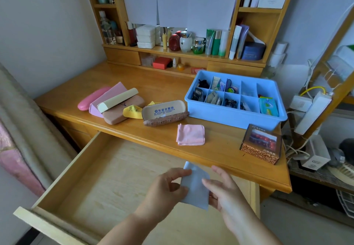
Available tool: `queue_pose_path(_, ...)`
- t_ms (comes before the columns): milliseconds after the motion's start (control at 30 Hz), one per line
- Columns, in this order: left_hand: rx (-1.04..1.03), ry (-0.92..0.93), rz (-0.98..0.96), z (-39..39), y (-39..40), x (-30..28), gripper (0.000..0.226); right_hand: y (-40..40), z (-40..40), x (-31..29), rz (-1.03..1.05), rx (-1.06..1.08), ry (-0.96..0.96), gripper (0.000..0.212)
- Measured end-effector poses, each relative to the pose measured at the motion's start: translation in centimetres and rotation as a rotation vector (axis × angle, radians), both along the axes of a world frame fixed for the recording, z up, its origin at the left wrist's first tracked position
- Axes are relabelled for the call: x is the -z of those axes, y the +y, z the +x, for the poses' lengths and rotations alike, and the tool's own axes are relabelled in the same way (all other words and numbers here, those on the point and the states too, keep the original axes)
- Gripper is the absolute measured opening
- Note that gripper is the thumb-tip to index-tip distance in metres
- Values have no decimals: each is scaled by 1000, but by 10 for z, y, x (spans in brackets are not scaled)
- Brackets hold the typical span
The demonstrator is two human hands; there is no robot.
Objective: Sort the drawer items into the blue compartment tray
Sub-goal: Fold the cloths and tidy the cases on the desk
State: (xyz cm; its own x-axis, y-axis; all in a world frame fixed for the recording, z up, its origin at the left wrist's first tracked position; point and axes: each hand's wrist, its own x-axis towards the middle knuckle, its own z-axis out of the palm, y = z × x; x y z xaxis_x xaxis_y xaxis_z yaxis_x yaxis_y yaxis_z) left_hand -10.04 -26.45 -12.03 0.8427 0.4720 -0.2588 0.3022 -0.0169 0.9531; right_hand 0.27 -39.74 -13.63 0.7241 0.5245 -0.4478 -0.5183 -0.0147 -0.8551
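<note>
A small pale blue-grey cloth [195,187] hangs between both hands above the open wooden drawer [107,172]. My left hand [168,189] pinches its left edge and my right hand [222,189] holds its right edge. The blue compartment tray [229,114] stands on the desk at the right, with small items in most of its cells. A folded pink cloth [190,135] lies on the desk in front of the tray. An open glasses case [164,112] with a yellow cloth [132,110] beside it sits mid-desk.
Several more glasses cases, pink [92,99], brown [122,110] and cream [116,99], are piled at the desk's left. A patterned box [261,143] stands near the front right corner. Shelves of bottles and jars line the back. Cables and a power strip [314,112] hang at the right.
</note>
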Motion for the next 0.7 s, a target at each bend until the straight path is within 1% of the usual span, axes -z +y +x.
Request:
queue_pose_path(67, -43, -88, 36, 14, 9, -7, 36, 10, 15, -11, -38, -14, -182, 53)
queue_pose_path(100, -59, -121, 57, 23, 15, -12, 34, 17, 25, -17, -64, -5, -285, 54)
queue_pose_path(200, -118, -185, 177, 57, 37, -25, 34, 45, 62, -35, -208, 31, -614, 48)
queue_pose_path(233, -136, -186, 238, 69, 44, -28, 34, 54, 74, -39, -253, 35, -683, 45)
queue_pose_path(267, -150, -180, 297, 80, 51, -31, 34, 63, 85, -41, -285, 28, -719, 43)
queue_pose_path(333, -146, -145, 418, 99, 63, -32, 35, 78, 101, -39, -349, -13, -724, 43)
queue_pose_path(400, -74, -35, 610, 109, 73, -28, 36, 85, 111, -31, -468, -63, -747, 44)
queue_pose_path(467, -14, 47, 798, 107, 78, -23, 37, 84, 111, -20, -629, -58, -875, 39)
queue_pose_path(500, -27, 25, 864, 104, 80, -22, 34, 80, 109, -14, -672, -36, -972, 30)
queue_pose_path(567, -79, -107, 947, 94, 85, -24, 22, 70, 103, -4, -635, -20, -1163, 11)
queue_pose_path(600, -113, -181, 972, 90, 90, -27, 16, 66, 101, 0, -595, -30, -1236, 7)
queue_pose_path(667, -222, -277, 994, 85, 108, -38, 12, 61, 99, 3, -521, -42, -1309, 6)
queue_pose_path(700, -280, -277, 975, 84, 119, -45, 12, 60, 99, 2, -485, -47, -1303, 5)
